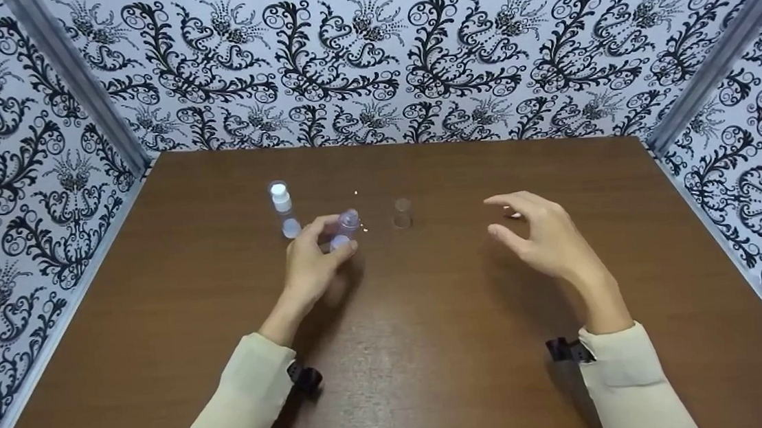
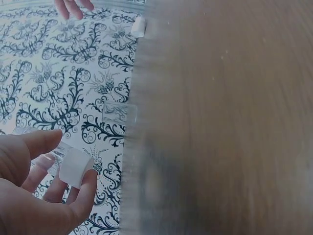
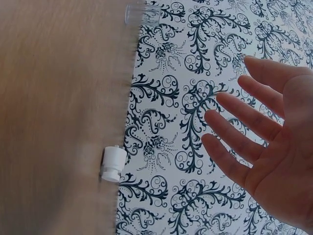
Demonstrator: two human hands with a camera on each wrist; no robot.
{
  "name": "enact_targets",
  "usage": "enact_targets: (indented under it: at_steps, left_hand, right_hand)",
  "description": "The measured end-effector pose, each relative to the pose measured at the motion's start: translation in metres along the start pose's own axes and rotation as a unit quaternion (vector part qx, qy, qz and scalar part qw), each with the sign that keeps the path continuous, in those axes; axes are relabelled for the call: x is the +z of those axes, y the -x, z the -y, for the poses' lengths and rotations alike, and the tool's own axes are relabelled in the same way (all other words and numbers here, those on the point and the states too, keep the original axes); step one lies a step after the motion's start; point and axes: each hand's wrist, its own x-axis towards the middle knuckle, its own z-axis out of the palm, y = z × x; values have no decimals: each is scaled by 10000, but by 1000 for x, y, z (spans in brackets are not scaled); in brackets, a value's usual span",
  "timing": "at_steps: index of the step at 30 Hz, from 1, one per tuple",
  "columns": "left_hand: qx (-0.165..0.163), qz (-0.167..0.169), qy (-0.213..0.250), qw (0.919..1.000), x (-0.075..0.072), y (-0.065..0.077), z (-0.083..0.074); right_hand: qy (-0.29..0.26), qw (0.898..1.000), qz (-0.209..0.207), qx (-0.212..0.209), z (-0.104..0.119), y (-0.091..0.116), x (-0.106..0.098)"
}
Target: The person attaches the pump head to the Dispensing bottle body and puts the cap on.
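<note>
My left hand (image 1: 312, 254) grips a small clear bottle (image 1: 348, 222) between thumb and fingers, its open threaded neck tilted up and away from me. In the left wrist view the bottle's white base (image 2: 76, 167) shows between the fingertips. Over the right part of the table my right hand (image 1: 545, 234) hovers with spread, relaxed fingers and holds nothing. Partly hidden behind it lies a white pump head (image 1: 510, 211), seen whole on its side in the right wrist view (image 3: 114, 164). Between the hands stands a clear cylindrical cap (image 1: 402, 214).
A second small bottle (image 1: 291, 227) with a white pump and clear cap stands just left of my left hand. Tiny bright specks lie on the brown table (image 1: 407, 349) between the bottle and the clear cap. Patterned walls (image 1: 367, 56) enclose the table's back and sides.
</note>
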Motion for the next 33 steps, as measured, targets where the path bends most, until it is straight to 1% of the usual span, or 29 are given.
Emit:
enact_targets:
  at_steps: [4,11,17,23,28,33]
  left_hand:
    - [71,59,-93,9999,1,3,-5]
    - [192,127,-106,9997,2,8,-16]
    - [441,101,-346,9984,4,12,-21]
    - [517,136,-544,9971,7,16,-25]
    - [726,143,-772,9943,10,19,-27]
    - [909,134,-888,9918,14,23,-30]
  right_hand:
    - [14,10000,-30,31,-1,-1,-1]
    - [11,9999,-22,141,-4,-2,-1]
    - [24,9998,-121,186,-8,-1,-2]
    - [93,9993,-290,223,-13,-2,-2]
    - [106,9984,-451,326,-18,-2,-3]
    - [-131,9972,-554,484,-26,-3,-4]
